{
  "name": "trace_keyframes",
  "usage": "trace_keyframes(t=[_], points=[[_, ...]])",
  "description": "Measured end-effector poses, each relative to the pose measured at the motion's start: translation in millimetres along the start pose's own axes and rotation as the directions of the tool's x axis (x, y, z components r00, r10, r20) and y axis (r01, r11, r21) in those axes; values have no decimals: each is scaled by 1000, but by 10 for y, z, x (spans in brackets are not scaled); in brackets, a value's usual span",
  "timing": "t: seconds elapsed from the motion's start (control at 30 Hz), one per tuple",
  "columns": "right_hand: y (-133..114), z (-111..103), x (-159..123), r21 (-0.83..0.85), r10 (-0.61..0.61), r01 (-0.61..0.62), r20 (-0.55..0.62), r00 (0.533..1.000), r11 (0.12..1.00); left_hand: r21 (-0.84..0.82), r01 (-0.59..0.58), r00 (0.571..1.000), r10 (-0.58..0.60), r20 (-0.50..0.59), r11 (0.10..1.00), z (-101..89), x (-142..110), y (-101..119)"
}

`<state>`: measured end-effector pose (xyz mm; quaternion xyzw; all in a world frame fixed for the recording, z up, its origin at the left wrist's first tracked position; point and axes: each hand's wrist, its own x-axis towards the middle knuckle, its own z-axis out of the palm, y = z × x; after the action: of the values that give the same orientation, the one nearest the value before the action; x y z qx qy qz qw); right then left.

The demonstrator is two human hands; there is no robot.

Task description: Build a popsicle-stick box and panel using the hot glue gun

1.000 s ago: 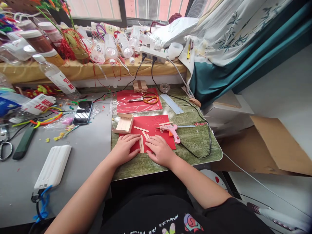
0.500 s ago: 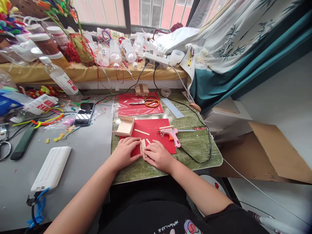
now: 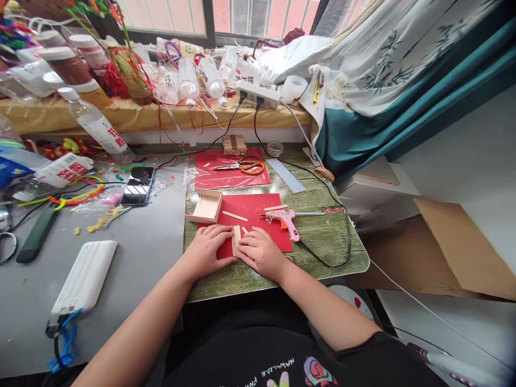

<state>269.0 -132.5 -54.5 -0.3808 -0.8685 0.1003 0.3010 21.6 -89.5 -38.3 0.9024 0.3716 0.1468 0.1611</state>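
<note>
Clock read from the wearer, 12 pointing away. Left to right:

Left hand point(image 3: 207, 248): palm down, forearm in from 7, fingers aimed between 1 and 2. Index tip near the far end of the stick pair, thumb near its close end, red showing in the gap. Grip: cannot tell whether it pinches the wood or only bounds it.

Small wooden box point(image 3: 207, 207): at 12 from this hand, just beyond the fingers, apart from the pair.

Stick pair point(image 3: 236, 242): two sticks side by side on the red sheet point(image 3: 258, 201), between the hands. Long axis close to 12–6, so it runs across the line joining the hands. Lies at about 3 from the left palm, 9 to 10 from the right; neither hand clearly nearer. Judgement: any squaring-up depends on this sideways facing, one hand per long edge.

Single stick point(image 3: 235, 215): at 12 from the pair, axis about 10–4.

Right hand point(image 3: 262, 250): palm down, forearm in from 4, fingers aimed near 10, tips at the pair's right edge and hiding part of it. Grip: pressing or pinching, cannot tell.

Pink glue gun point(image 3: 284, 217): at 1 to 2 from this hand, untouched, nozzle towards 9.
</note>
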Motion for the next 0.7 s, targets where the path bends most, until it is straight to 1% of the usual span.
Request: trace_keyframes(t=[0.13,0.23,0.3,0.37,0.47,0.53,0.6,0.7], points=[[1,10,7,-6,-8,8,10,1000,1000,31,18,1000,-18,-7,999,-28,-22,10],[-10,-13,17,4,-4,4,17,1000,1000,88,31,999,-29,-29,996,-84,-108,23],[-22,-46,7,21,-10,10,3,1000,1000,125,46,998,-40,-49,991,-114,-171,51],[-35,-92,-24,41,23,-21,-39,999,999,141,41,997,-32,-67,989,-113,-209,96],[-53,-154,-107,39,157,-154,-91,983,987,140,-46,998,51,-38,989,-51,-199,160],[-66,-159,-163,17,203,-203,-68,977,979,124,-124,992,125,2,984,7,-168,178],[-85,-121,-195,1,194,-194,-21,981,981,102,-163,987,163,15,981,56,-141,173],[-132,-24,-185,39,161,-162,21,987,986,68,-148,989,149,-13,987,101,-117,154]])
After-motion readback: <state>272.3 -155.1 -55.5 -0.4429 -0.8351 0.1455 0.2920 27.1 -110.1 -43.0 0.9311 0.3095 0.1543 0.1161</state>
